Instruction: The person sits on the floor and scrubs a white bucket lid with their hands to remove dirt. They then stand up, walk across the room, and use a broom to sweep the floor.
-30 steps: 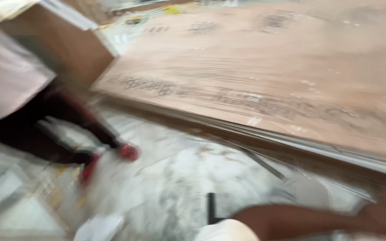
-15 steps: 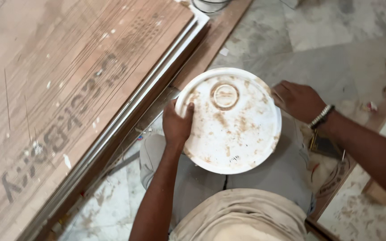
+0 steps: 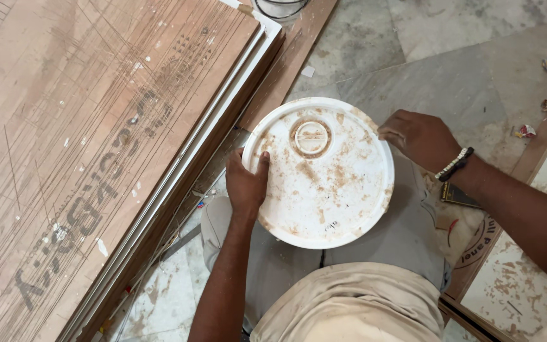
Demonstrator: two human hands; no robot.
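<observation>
A round white bucket lid [image 3: 324,177], smeared with brown stains, sits between my knees with a raised cap ring near its far side. My left hand [image 3: 246,183] lies flat on the lid's left rim, thumb on top. My right hand [image 3: 418,137], with a beaded band at the wrist, curls its fingers over the lid's far right rim. Both hands press on the lid. The bucket under the lid is hidden.
A stack of brown plywood sheets [image 3: 90,145] with white edges lies along the left. A wooden strip [image 3: 289,60] runs beside it. Marble floor [image 3: 476,69] carries small scraps at the right. A stained white panel [image 3: 527,278] lies at the lower right.
The view swung from the plywood stack and another person's legs down to the lid. Over the last half second my hands have stayed on the lid's rim with little shift.
</observation>
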